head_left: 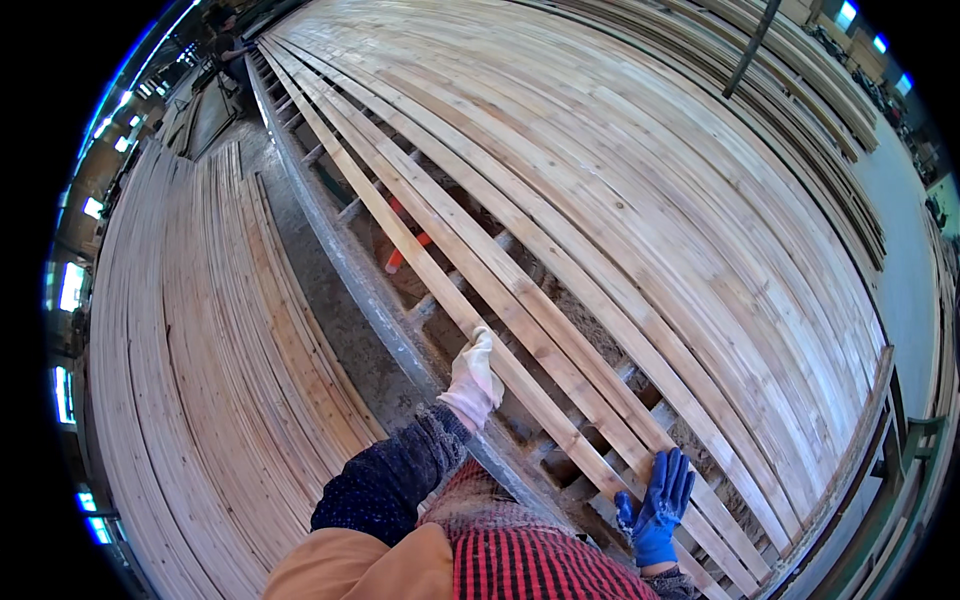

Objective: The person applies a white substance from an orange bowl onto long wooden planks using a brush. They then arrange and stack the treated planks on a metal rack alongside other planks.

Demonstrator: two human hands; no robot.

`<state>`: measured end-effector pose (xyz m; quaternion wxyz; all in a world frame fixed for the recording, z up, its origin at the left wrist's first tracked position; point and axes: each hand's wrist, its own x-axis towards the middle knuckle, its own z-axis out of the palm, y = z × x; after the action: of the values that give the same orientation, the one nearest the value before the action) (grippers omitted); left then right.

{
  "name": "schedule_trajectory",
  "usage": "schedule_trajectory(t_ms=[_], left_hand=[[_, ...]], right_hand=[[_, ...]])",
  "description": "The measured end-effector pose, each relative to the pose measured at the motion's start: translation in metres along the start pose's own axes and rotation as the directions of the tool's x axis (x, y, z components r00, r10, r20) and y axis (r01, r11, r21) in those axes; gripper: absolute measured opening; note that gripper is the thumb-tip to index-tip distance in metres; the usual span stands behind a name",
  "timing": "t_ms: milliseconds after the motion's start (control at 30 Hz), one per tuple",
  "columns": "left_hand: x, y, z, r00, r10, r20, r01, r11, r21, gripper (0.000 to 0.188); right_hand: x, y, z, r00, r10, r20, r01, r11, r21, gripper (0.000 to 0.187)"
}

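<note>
My left hand (475, 378), in a whitish glove, is closed on the near edge of a long, narrow wooden strip (548, 412). That strip lies slanting across the crossbars of a metal frame and is the one closest to me. Lower right, my right hand (660, 508) wears a blue glove and rests with fingers stretched out over the near ends of the strips, thumb apart. Several other wooden strips (575, 362) run beside it, with gaps between some of them that narrow toward the far end.
Beyond the gaps, a broad layer of side-by-side boards (640, 200) covers the frame. A metal rail (345, 270) borders it on my side. Stacked long boards (190, 350) lie at left. An orange object (395, 260) shows under the strips. Another person (230, 50) stands far off; a post (752, 48) rises beyond.
</note>
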<state>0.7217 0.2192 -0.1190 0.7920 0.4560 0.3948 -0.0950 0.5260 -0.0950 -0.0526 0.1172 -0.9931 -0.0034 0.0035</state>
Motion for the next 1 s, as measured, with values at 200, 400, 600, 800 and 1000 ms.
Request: schedule_trajectory(t_ms=[200, 400, 600, 800, 1000], left_hand=[[0.008, 0.003, 0.019, 0.995, -0.051, 0.081, 0.072, 0.954, -0.291, 0.05], [0.026, 0.005, 0.077, 0.968, -0.086, 0.237, 0.149, 0.955, -0.258, 0.048], [0.033, 0.01, 0.042, 0.78, -0.028, 0.625, 0.243, 0.934, -0.261, 0.044], [-0.084, 0.06, -0.036, 0.933, 0.245, 0.262, -0.18, 0.951, -0.25, 0.05], [-0.098, 0.032, -0.237, 0.921, 0.33, -0.205, -0.385, 0.849, -0.361, 0.056]], right_hand=[[-0.019, -0.019, 0.008, 0.999, 0.017, -0.029, -0.019, 0.996, -0.082, 0.096], [0.031, 0.024, 0.02, 0.979, 0.071, -0.193, -0.126, 0.948, -0.292, 0.093], [0.03, 0.043, 0.029, 0.986, 0.053, -0.161, -0.09, 0.969, -0.231, 0.099], [0.028, 0.034, 0.014, 0.985, -0.002, -0.17, -0.029, 0.983, -0.182, 0.088], [0.052, -0.005, 0.008, 0.96, -0.021, -0.279, 0.009, 0.999, -0.044, 0.07]])
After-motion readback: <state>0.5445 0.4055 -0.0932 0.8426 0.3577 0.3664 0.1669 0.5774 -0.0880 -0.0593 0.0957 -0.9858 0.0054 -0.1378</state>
